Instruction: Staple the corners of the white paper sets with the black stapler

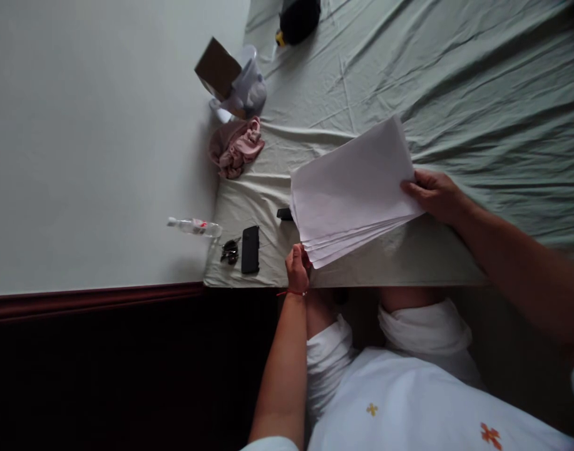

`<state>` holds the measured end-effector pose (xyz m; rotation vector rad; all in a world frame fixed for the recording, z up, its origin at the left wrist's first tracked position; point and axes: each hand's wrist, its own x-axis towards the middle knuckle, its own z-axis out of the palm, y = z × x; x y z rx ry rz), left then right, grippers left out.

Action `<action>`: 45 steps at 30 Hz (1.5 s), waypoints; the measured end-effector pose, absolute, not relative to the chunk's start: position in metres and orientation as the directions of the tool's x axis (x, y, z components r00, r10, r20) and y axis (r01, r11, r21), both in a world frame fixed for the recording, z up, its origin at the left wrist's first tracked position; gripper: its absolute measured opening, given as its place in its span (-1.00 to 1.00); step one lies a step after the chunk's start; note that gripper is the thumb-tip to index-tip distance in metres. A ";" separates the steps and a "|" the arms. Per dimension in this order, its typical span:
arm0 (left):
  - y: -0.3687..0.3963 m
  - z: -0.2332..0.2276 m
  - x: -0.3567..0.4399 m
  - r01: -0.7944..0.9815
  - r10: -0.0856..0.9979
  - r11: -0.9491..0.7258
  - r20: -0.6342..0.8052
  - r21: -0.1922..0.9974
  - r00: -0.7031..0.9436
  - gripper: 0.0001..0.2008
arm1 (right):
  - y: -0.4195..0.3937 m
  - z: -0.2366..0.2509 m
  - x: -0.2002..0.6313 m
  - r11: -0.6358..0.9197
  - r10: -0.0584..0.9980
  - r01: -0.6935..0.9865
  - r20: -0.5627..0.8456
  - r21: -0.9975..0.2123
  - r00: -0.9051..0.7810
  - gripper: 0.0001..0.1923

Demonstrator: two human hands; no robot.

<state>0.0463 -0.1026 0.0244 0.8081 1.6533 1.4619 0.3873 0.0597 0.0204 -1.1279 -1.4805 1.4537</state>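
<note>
with the left hand (297,268) pinching the near corner of the paper stack (352,191) and the right hand (434,194) gripping its far edge above the bed (479,94), both closed on it, i'd keep the sheets squared and level so none slide out

A stack of paper (355,191) lies on the bed (479,75), with a phone (250,249) and keys (230,251) left of it.
</note>
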 end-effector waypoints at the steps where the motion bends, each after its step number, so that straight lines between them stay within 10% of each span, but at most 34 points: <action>1: -0.102 0.025 0.047 -0.006 0.859 0.131 -0.116 0.991 -0.499 -0.37 | 0.059 0.021 0.387 -0.042 0.940 0.072 -0.064 -0.996 -0.335 -0.53; 26: -0.099 0.015 0.039 0.253 0.857 0.106 0.041 0.962 -0.514 -0.40 | 0.059 0.021 0.387 -0.139 0.895 0.009 -0.129 -0.990 -0.427 -0.54; 45: -0.076 0.032 0.036 -0.079 0.868 0.004 -0.043 0.997 -0.494 -0.56 | 0.054 0.030 0.388 -0.133 0.919 -0.187 -0.050 -0.973 -0.391 -0.43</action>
